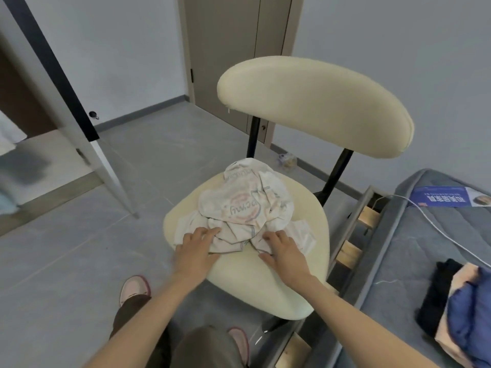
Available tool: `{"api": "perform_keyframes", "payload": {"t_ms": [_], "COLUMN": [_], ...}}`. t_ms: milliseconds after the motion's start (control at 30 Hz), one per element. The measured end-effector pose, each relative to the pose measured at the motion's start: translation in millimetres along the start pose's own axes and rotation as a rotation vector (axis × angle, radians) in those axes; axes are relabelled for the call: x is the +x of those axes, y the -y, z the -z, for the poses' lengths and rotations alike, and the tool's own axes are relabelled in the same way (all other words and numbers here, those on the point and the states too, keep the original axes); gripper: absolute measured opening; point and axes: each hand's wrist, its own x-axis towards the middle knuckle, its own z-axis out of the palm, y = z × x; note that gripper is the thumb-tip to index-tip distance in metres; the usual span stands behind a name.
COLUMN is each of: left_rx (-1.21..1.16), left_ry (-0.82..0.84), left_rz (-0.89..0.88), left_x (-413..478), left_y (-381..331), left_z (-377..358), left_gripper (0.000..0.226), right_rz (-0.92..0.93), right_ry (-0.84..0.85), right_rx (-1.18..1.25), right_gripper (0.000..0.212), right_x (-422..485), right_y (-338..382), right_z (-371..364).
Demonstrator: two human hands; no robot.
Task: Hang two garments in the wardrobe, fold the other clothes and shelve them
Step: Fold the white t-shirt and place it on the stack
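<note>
My left hand and right hand, fingers relaxed and gripping nothing, rest on the near edge of a crumpled white printed garment. It is heaped on the cream chair seat at 12 o'clock. At 3 o'clock, more clothes lie piled on the bed; beyond the chair, a closed door.

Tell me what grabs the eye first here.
A crumpled white shirt with a faded print lies in a heap on the seat of a cream chair, dead centre. At the right edge, a stack of black, peach and blue clothes sits on a grey mattress.
</note>
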Motion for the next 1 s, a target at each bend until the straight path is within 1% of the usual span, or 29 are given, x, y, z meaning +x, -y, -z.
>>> {"api": "perform_keyframes", "payload": {"t_ms": [100, 200, 267, 367, 500, 533, 600, 667, 700, 767, 867, 933, 1000], "left_rx": [-0.006, -0.076, -0.112, -0.050, -0.005, 0.006, 0.008, -0.090, -0.165, -0.290, -0.415, -0.478, -0.535], "left_ry": [-0.118, -0.130, -0.086, -0.007, 0.117, 0.168, 0.277, 0.315, 0.286, 0.162, -0.027, -0.043, 0.006], "left_rz": [-0.007, -0.002, -0.023, -0.090, -0.157, -0.166, -0.161, -0.106, -0.068, 0.011, 0.122, 0.190, 0.240], "left_x": [4, 2, -4, -21, -46, -50, -54, -55, -55, -53, -40, -29, -15], "left_y": [-2, -4, -4, -1, 0, 0, -1, -4, -7, -14, -22, -24, -23], "left_z": [-4, -2, 2, 8, 11, 12, 14, 18, 19, 22, 25, 26, 25], "left_gripper": [0.039, 0.030, 0.027, 0.024, 0.018, 0.019, 0.028, 0.039, 0.042, 0.041, 0.034, 0.042, 0.054], "right_rz": [0.034, 0.048, 0.065, 0.088, 0.039, 0.028, 0.010, -0.010, -0.015, -0.011, 0.019, 0.057, 0.087], "right_ry": [0.003, 0.049, 0.113, 0.241, 0.425, 0.454, 0.470, 0.419, 0.368, 0.222, 0.014, -0.050, -0.069], "right_rx": [0.003, 0.037, 0.034, -0.035, -0.147, -0.189, -0.235, -0.175, -0.128, -0.081, 0.014, 0.074, 0.092], "right_gripper": [0.033, 0.025, 0.024, 0.026, 0.032, 0.032, 0.031, 0.031, 0.033, 0.037, 0.033, 0.031, 0.032], "right_x": [6, 7, 3, -14, -48, -56, -70, -79, -82, -83, -73, -60, -43], "right_y": [-4, -5, -7, -16, -35, -39, -44, -43, -41, -30, -11, 2, 14], "right_z": [2, 9, 17, 33, 55, 60, 69, 75, 78, 83, 87, 87, 85]}}
